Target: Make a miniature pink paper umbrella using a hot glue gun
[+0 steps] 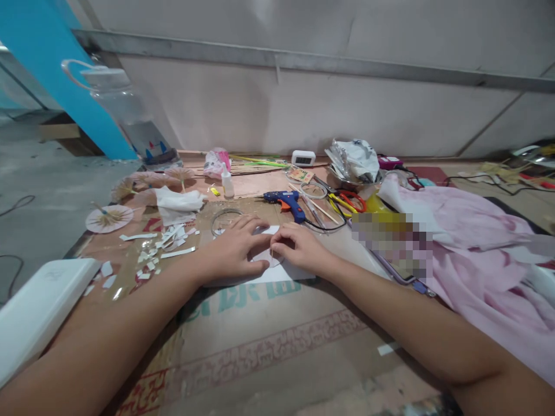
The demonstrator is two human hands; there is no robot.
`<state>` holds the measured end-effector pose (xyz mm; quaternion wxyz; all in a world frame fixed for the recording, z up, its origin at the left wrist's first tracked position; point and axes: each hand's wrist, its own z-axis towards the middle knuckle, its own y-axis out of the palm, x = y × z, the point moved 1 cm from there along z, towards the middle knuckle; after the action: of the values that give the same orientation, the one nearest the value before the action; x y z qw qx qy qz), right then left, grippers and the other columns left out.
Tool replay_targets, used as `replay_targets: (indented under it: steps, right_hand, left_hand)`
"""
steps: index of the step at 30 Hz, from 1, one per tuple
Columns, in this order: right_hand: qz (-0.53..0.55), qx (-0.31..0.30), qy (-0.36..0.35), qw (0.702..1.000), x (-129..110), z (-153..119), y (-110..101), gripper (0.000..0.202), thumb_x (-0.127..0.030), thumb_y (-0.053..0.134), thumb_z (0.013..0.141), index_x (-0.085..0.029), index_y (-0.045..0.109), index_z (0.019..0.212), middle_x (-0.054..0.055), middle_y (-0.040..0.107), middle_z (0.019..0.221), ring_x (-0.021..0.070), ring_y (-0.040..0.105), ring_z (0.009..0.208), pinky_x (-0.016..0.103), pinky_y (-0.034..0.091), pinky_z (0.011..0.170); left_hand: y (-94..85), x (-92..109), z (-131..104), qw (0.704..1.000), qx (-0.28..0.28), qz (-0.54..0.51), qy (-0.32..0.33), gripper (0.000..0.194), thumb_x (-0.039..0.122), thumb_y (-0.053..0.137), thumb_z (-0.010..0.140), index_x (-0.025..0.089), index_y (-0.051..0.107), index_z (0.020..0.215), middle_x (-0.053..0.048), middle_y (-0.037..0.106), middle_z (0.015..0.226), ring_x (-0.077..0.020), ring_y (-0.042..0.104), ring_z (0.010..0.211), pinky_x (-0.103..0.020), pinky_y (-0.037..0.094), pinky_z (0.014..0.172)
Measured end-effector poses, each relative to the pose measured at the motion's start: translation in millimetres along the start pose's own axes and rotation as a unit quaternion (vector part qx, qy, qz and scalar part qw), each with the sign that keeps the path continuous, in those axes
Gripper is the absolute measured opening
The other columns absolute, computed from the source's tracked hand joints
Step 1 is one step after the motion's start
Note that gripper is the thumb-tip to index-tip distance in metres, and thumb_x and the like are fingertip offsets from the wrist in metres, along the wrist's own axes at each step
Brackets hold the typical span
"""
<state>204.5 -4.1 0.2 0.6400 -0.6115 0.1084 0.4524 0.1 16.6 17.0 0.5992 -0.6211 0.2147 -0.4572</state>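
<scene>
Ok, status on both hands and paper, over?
Left hand open over white paper. Right hand pinching a thin piece, type unclear. Blue hot-glue gun beyond, clear of both hands.

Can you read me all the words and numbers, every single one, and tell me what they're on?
None I can read for sure.
Cardboard: green characters, cut off by the paper, and red marks; too blurred.
White display: marks too small.
Yellowish card: print too small.

One white sheet [292, 273], one glue gun [286, 202]
</scene>
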Motion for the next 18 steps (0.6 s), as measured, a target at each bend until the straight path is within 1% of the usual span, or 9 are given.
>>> replay_targets:
  steps: [6, 10, 14, 18]
  right_hand:
    - [-0.005, -0.022, 0.005, 1.0, -2.6, 0.5, -1.2, 0.015, -0.008, 0.068, 0.085, -0.019, 0.068, 0.074, 0.0, 0.064, 0.076, 0.0176, 0.056, 0.084, 0.032, 0.04, 0.081]
    - [-0.001, -0.027, 0.009, 1.0, -3.4, 1.0, -2.1, 0.015, -0.009, 0.069, 0.085, -0.018, 0.068, 0.074, 0.0, 0.063, 0.077, 0.0169, 0.055, 0.083, 0.031, 0.039, 0.08]
    - [-0.005, -0.042, 0.012, 0.999, -3.2, 1.0, -2.5, 0.014, -0.012, 0.068, 0.087, -0.018, 0.068, 0.075, 0.0, 0.062, 0.077, 0.0172, 0.054, 0.085, 0.031, 0.038, 0.082]
    - [-0.005, -0.048, 0.011, 0.999, -2.3, 0.6, -2.5, 0.012, -0.015, 0.068, 0.089, -0.018, 0.068, 0.077, 0.001, 0.064, 0.082, 0.0178, 0.055, 0.089, 0.031, 0.038, 0.084]
  left_hand:
    - [4.2, -5.1, -0.1, 1.0, -0.016, 0.015, -0.01, 0.046, 0.046, 0.062, 0.088, 0.031, 0.062, 0.132, -0.011, 0.051, 0.146, -0.0379, 0.042, 0.138, -0.058, 0.034, 0.115]
    - [6.4, -7.0, -0.3, 1.0, -0.013, 0.026, -0.003, 0.043, 0.047, 0.061, 0.089, 0.029, 0.065, 0.128, -0.012, 0.051, 0.145, -0.0373, 0.043, 0.137, -0.056, 0.035, 0.114]
    - [7.7, -8.2, -0.8, 0.998, -0.026, 0.049, -0.003, 0.046, 0.046, 0.059, 0.09, 0.03, 0.062, 0.133, -0.012, 0.048, 0.148, -0.0377, 0.039, 0.141, -0.059, 0.032, 0.116]
    - [8.1, -9.9, -0.7, 0.998, -0.023, 0.055, 0.003, 0.047, 0.046, 0.06, 0.089, 0.03, 0.063, 0.132, -0.012, 0.049, 0.148, -0.0389, 0.041, 0.14, -0.059, 0.034, 0.115]
